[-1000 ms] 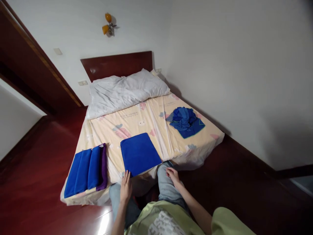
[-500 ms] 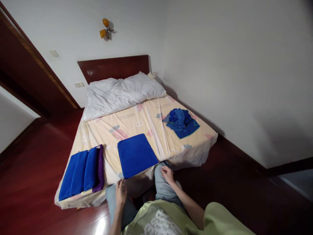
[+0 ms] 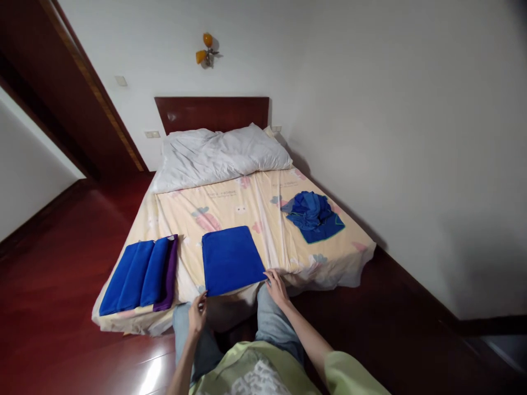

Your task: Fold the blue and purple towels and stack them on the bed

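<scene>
A blue cloth [image 3: 233, 260], folded into a flat rectangle, lies at the front edge of the bed. My left hand [image 3: 198, 314] has its fingers pinched at the cloth's near left corner. At the near right corner is my right hand [image 3: 276, 286], its fingers spread and the fingertips touching the edge. Several folded blue cloths [image 3: 134, 277] overlap in a row on the left, with a purple cloth [image 3: 171, 272] at their right end. A crumpled heap of blue cloths [image 3: 313, 214] rests on the right side of the bed.
The bed [image 3: 230, 206] has a patterned cream sheet. White bedding [image 3: 222, 156] lies against the dark red headboard [image 3: 218, 112]. A wall [image 3: 391, 137] runs along the right side, and red floor [image 3: 69, 247] shows on the left.
My right hand has moved from above my knee to the cloth's near right corner. My left hand has stayed by the near left corner. The camera view has shifted slightly.
</scene>
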### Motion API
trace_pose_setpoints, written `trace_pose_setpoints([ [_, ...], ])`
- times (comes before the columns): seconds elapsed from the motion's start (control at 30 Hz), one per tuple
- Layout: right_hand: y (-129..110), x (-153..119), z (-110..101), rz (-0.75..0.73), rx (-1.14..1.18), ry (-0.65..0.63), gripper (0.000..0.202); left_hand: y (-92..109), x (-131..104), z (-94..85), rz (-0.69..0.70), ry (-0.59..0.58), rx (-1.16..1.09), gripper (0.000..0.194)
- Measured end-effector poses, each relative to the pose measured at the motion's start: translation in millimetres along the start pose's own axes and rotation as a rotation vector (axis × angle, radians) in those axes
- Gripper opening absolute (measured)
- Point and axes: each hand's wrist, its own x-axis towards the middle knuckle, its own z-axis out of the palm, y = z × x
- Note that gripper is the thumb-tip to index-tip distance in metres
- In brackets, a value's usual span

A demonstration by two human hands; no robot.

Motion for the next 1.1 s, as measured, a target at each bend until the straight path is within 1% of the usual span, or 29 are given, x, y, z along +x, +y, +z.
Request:
trace_pose_setpoints([
  [0.1, 5.2, 10.8, 0.9, -0.054, -0.054, -0.063, 0.049, -2.2, 0.7, 0.0, 0.058, 0.033, 0.095, 0.047],
  [0.2, 7.7, 15.1, 2.0, -0.062, -0.059, -0.107, 0.050, -6.5, 4.6, 0.1, 0.165, 0.038, 0.260, 0.049],
  [0.33, 10.3, 15.7, 6.7, -0.065, 0.070, -0.066, 0.042, -19.0, 13.9, 1.2, 0.344, 0.022, 0.410, 0.048],
  [0.43, 15.0, 16.2, 11.1, -0.086, 0.128, -0.028, 0.040, -30.2, 19.6, 6.0, 0.462, 0.071, 0.463, 0.052],
  [0.5, 18.3, 17.3, 12.7, -0.106, 0.111, -0.024, 0.042, -32.5, 22.1, 9.8, 0.544, 0.073, 0.464, 0.056],
  [0.57, 19.7, 19.4, 12.9, -0.139, 0.086, -0.039, 0.045, -28.6, 24.1, 12.4, 0.589, 0.045, 0.437, 0.058],
  [0.6, 19.4, 20.8, 12.6, -0.158, 0.078, -0.055, 0.047, -24.8, 25.0, 13.1, 0.580, 0.035, 0.418, 0.057],
  [0.67, 17.2, 24.3, 11.8, -0.178, 0.077, -0.085, 0.047, -16.6, 26.8, 14.1, 0.511, 0.032, 0.377, 0.053],
  [0.73, 14.3, 28.4, 11.1, -0.166, 0.100, -0.096, 0.045, -12.0, 28.5, 15.7, 0.452, 0.041, 0.339, 0.049],
  [0.77, 13.2, 30.5, 11.0, -0.151, 0.123, -0.094, 0.043, -12.3, 29.1, 16.9, 0.446, 0.045, 0.322, 0.048],
  [0.9, 13.9, 37.7, 12.5, -0.047, 0.263, -0.068, 0.036, -26.5, 30.0, 22.1, 0.488, 0.074, 0.247, 0.055],
  [0.97, 16.5, 40.4, 14.3, 0.017, 0.307, -0.065, 0.034, -34.0, 29.9, 23.5, 0.482, 0.082, 0.200, 0.056],
  [1.03, 18.8, 42.8, 16.0, 0.051, 0.322, -0.069, 0.034, -36.5, 30.4, 23.3, 0.439, 0.072, 0.157, 0.053],
  [1.1, 20.3, 45.0, 17.6, 0.056, 0.333, -0.071, 0.034, -33.6, 32.3, 21.4, 0.369, 0.048, 0.122, 0.050],
])
